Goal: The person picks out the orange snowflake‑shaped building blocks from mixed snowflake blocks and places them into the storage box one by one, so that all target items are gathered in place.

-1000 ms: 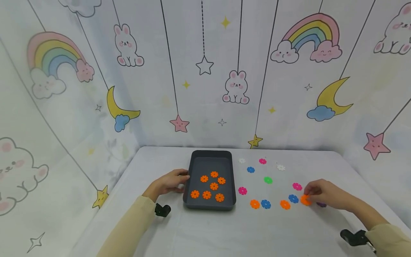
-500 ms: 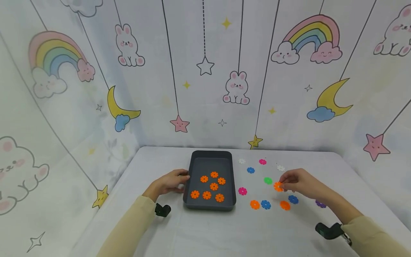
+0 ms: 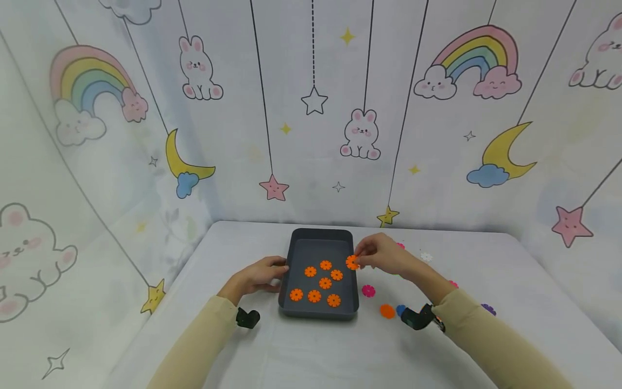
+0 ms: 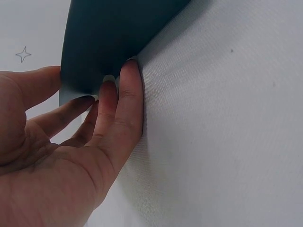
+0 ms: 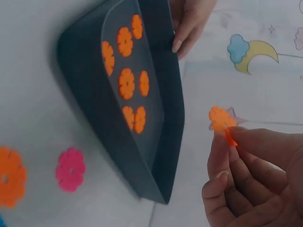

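Note:
A dark grey tray (image 3: 318, 310) with several orange flower-shaped discs (image 3: 325, 283) lying in it stands on the table. My left hand (image 3: 259, 274) grips the tray's left wall, thumb at the rim; in the left wrist view the fingertips (image 4: 130, 71) meet its outer side. Between thumb and index finger my right hand (image 3: 386, 253) pinches another orange flower-shaped disc (image 3: 352, 262), held by the tray's right rim. The right wrist view shows that pinched disc (image 5: 219, 119) standing out from the fingertips, with the other fingers curled below.
Right of the tray lie a pink disc (image 3: 368, 291), an orange disc (image 3: 387, 311), a white one (image 3: 426, 257) and a purple one (image 3: 488, 309). My right forearm hides others. A printed cloth (image 3: 311, 140) hangs behind the table.
My right hand has picked the orange disc off the table's right side and carried it left to the tray's right rim. My left hand has stayed at the tray.

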The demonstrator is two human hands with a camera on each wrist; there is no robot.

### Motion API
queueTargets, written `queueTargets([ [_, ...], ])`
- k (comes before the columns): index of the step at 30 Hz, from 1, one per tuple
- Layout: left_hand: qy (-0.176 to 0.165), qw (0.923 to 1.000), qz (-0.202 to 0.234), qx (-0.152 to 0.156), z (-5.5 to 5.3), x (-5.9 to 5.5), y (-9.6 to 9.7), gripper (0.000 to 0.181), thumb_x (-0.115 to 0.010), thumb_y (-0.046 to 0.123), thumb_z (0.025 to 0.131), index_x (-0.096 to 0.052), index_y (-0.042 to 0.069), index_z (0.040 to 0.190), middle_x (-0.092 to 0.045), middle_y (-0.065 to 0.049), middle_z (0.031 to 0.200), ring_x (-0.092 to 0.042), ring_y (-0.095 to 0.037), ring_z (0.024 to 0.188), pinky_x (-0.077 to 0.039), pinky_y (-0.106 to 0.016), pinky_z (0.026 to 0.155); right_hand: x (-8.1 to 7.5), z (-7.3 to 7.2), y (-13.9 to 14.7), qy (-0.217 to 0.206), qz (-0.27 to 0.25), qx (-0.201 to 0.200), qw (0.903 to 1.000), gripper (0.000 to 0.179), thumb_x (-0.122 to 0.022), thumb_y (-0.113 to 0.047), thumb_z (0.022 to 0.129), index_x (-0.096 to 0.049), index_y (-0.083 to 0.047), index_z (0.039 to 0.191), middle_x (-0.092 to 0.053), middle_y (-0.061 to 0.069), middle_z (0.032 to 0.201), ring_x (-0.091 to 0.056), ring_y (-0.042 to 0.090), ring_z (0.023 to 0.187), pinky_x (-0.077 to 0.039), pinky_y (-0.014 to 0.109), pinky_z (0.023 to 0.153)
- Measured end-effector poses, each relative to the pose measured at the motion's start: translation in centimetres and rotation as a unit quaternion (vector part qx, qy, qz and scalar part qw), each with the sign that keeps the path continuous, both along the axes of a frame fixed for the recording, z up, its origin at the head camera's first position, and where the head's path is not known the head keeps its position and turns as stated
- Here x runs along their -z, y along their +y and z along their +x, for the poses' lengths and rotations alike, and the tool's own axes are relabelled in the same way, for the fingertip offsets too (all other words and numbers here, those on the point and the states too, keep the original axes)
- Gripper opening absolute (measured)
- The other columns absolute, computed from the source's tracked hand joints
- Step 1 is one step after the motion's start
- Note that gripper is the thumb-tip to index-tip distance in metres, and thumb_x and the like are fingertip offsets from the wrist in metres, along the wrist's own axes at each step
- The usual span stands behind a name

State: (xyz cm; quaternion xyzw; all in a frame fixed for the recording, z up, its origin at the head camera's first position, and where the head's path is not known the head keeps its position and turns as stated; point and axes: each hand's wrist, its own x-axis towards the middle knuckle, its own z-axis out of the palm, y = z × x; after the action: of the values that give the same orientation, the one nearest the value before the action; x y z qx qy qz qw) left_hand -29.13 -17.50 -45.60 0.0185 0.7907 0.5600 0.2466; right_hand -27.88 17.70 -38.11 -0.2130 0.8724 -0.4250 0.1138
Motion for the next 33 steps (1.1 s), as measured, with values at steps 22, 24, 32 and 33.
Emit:
queueTargets([
  [22, -0.009, 1.0000, 0.002, 0.002, -0.3, 0.0, -0.3, 0.054, -0.055, 0.020, 0.107, -0.038, -0.001, 0.155, -0.050, -0.023, 0.148, -0.057, -0.034, 0.126, -0.060, -0.043, 0.088, 3.1, -6.1, -10.4, 0.016, 0.067, 0.054, 0.9961, 0.012, -0.071, -0.001, 0.090, -0.076, 0.002, 0.100, -0.073, 0.011, 0.096, -0.068, 0.024, 0.084, -0.058, 0.039, 0.077],
  [24, -0.014, 0.9999, 0.003, 0.001, -0.3, 0.1, -0.3, 0.055, -0.055, 0.020, 0.107, -0.038, -0.001, 0.155, -0.050, -0.023, 0.149, -0.057, -0.033, 0.126, -0.060, -0.043, 0.087, 3.6, -6.3, -11.0, 0.009, 0.075, 0.062, 0.9952, 0.013, -0.071, -0.002, 0.089, -0.077, 0.001, 0.100, -0.073, 0.012, 0.099, -0.067, 0.023, 0.083, -0.058, 0.038, 0.076],
  [32, -0.011, 0.9999, 0.004, 0.001, -0.3, 0.4, -0.1, 0.055, -0.055, 0.021, 0.107, -0.038, 0.000, 0.155, -0.049, -0.022, 0.149, -0.056, -0.034, 0.128, -0.060, -0.044, 0.089, 5.8, -7.3, -12.6, -0.008, 0.091, 0.117, 0.9889, 0.008, -0.070, -0.003, 0.091, -0.077, -0.003, 0.095, -0.071, 0.010, 0.098, -0.060, 0.022, 0.075, -0.051, 0.032, 0.065],
  [33, -0.010, 0.9999, 0.004, 0.002, -0.3, 0.4, 0.0, 0.055, -0.055, 0.021, 0.107, -0.038, 0.000, 0.155, -0.049, -0.022, 0.149, -0.056, -0.034, 0.128, -0.060, -0.044, 0.089, 6.0, -7.5, -12.6, -0.009, 0.091, 0.122, 0.9883, 0.007, -0.070, -0.002, 0.091, -0.076, -0.003, 0.094, -0.071, 0.010, 0.097, -0.060, 0.022, 0.075, -0.051, 0.032, 0.065],
])
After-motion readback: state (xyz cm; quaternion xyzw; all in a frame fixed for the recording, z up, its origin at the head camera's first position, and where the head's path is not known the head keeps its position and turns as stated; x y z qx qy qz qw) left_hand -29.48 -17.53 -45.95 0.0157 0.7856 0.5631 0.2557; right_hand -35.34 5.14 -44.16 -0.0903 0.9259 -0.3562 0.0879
